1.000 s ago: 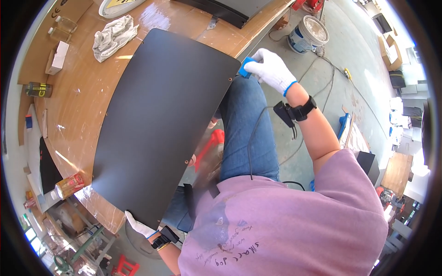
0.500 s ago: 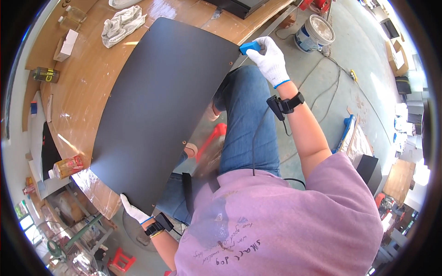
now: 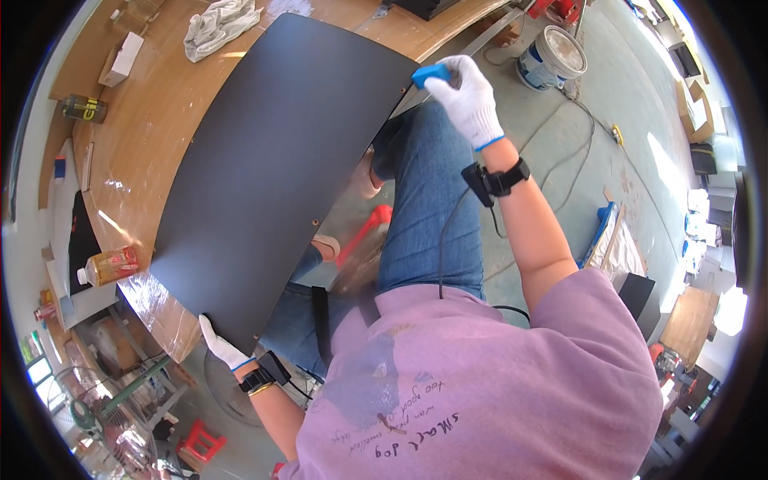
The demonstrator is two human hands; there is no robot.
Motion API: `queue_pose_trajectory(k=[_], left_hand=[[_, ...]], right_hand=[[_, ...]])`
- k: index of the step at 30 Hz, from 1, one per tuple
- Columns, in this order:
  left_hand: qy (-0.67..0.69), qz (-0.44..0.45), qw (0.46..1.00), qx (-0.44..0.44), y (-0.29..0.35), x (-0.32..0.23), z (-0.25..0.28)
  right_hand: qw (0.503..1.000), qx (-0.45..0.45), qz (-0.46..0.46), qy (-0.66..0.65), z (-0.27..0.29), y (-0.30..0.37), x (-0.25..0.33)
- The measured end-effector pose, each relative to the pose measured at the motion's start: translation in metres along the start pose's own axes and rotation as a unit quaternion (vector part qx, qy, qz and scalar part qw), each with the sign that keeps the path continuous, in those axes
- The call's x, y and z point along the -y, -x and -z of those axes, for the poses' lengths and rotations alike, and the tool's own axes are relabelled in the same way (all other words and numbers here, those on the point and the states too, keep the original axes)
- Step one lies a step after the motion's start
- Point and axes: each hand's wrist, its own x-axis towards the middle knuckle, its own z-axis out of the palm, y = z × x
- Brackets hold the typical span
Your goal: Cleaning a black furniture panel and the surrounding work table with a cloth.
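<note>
A large, dark grey-black flat panel point(image 3: 264, 160) with small holes along its edge lies on the table, its right side jutting over my legs. My left hand point(image 3: 221, 344), in a white glove, grips the panel's near end, thumb on top; the fingers beneath are hidden. At the far right corner, my gloved right hand point(image 3: 474, 102) pinches a small blue block point(image 3: 430, 76) between thumb and fingers. The block sits at the panel's right edge just below that corner; whether it touches the edge I cannot tell.
The brown table point(image 3: 128, 184) carries a crumpled cloth point(image 3: 220, 30), a small white box point(image 3: 122, 60), a dark can point(image 3: 84, 109) and a drink bottle point(image 3: 110, 266). A white bucket point(image 3: 552, 58) stands on the floor at right, near cables. A red stool point(image 3: 200, 442) is at lower left.
The blue block has slipped slightly toward me along the panel's right edge, with my right hand. My left hand keeps its grip. The view has shifted a little.
</note>
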Motion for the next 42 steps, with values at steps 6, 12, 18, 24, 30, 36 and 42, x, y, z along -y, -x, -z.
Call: queue_pose_trajectory(k=[6, 12, 18, 24, 30, 36, 42], left_hand=[[0.017, 0.024, 0.999, 0.021, 0.002, -0.005, -0.003], [0.021, -0.007, 1.000, -0.010, -0.004, 0.001, 0.003], [0.060, 0.017, 0.997, 0.041, 0.004, 0.000, -0.006], [0.053, -0.014, 0.998, 0.010, -0.004, 0.002, 0.003], [0.058, 0.005, 0.998, -0.002, -0.003, -0.001, 0.002], [0.043, -0.005, 0.999, -0.016, -0.004, 0.000, 0.003], [0.042, -0.010, 0.999, -0.006, -0.003, 0.000, 0.001]], right_hand=[[0.998, 0.020, 0.036, 0.054, -0.008, -0.005, -0.005], [0.984, 0.163, 0.044, -0.051, -0.043, 0.098, 0.055], [0.959, 0.224, 0.135, -0.105, -0.060, 0.140, 0.063], [0.997, 0.054, 0.051, -0.037, -0.033, 0.065, 0.036], [0.984, 0.126, 0.127, -0.005, -0.052, 0.113, 0.048], [0.974, 0.150, 0.171, -0.020, -0.058, 0.122, 0.056], [0.989, 0.025, 0.101, 0.101, -0.025, 0.042, 0.022]])
